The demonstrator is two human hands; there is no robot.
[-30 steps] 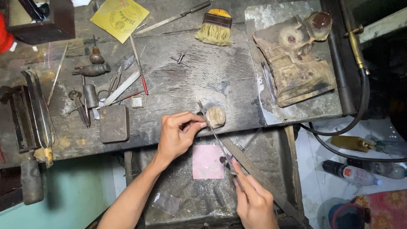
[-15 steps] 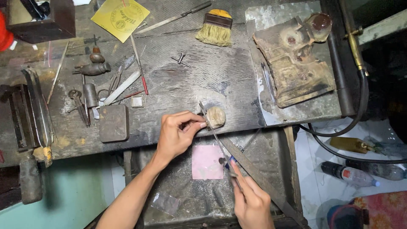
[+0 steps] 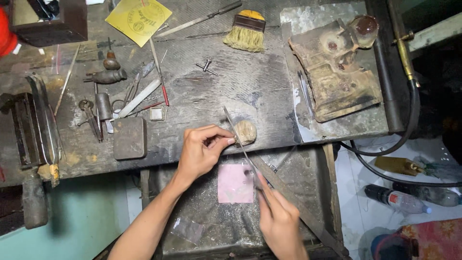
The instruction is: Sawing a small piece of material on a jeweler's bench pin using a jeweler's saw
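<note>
Your left hand pinches a tiny workpiece against the wooden bench peg for support — your right hand grips the slim file, angled across that pinch.

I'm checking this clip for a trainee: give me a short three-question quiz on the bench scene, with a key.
1. True or false: the left hand pinches something small against the rounded wooden peg at the bench edge.
2. What does the right hand hold? A) the bristle brush B) a thin metal file C) the plastic bottle
3. What colour is the square sheet lying in the tray under the hands?

Key:
1. True.
2. B: the thin metal file slants up across the peg; the bristle brush lies at the back of the bench, the plastic bottle on the floor.
3. Pink: the square sheet.
</note>
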